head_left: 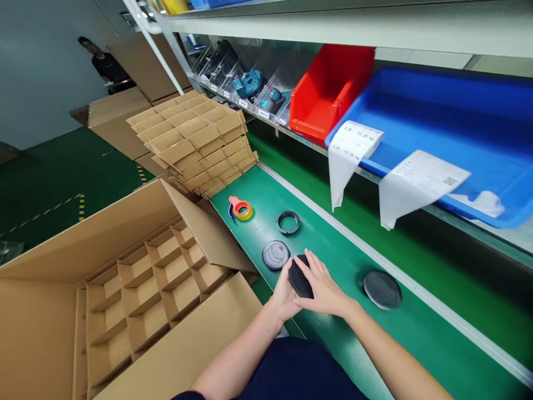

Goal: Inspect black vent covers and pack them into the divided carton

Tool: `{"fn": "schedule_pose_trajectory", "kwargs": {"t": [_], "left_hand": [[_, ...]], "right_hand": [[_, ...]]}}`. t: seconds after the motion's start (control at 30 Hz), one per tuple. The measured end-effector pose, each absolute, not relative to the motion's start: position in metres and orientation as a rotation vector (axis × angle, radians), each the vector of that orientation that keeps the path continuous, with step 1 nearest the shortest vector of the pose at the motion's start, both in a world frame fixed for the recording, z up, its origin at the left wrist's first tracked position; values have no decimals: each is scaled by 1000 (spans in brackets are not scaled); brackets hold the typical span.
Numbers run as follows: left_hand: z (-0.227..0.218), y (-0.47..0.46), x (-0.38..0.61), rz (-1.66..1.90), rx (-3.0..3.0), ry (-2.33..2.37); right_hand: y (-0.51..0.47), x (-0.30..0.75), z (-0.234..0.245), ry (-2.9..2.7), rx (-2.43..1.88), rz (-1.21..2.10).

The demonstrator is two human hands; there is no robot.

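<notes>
Between my two hands is a round black disc-shaped part (298, 280), tilted, above the near edge of the green bench. My left hand (283, 293) grips it from the left and below. Across its upper right side lie the fingers of my right hand (323, 286), also closed on it. Just beyond my left hand a grey round part with curved lines (275, 255) rests flat on the bench. Farther off is a black ring (288, 223) with an open middle. To the right of my right hand sits another black round part (382, 289), slightly blurred.
An open cardboard box (200, 222) with a divider grid (160, 272) stands left of the green bench (333, 244). Stacked dividers (200, 139) and a tape roll (242, 210) are at the far end. Above hang a red bin (316, 105) and a blue tray (437, 122). A person (108, 65) is in the background.
</notes>
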State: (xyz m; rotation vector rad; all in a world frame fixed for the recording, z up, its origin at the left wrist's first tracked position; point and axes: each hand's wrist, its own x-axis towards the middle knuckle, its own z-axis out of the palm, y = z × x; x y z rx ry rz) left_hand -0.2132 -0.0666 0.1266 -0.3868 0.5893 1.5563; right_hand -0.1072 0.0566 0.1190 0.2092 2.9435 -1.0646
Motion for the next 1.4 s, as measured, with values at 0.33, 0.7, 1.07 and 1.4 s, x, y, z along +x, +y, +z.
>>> {"fn": "schedule_pose_trajectory", "kwargs": {"t": [0.33,0.7,1.07,1.4], "left_hand": [[98,-134,-281,1733,-511,825],[57,-182,-271,1490,-341,1500],[46,-103,-318,1183,659,2258],[52,-41,-217,1105,862,1842]], "right_hand": [[114,-308,42,3054,766,-571],[111,-340,17,3056,702,-376],[128,-268,35,2902,978,-376],[140,24,20,2371,1814,-564]]}}
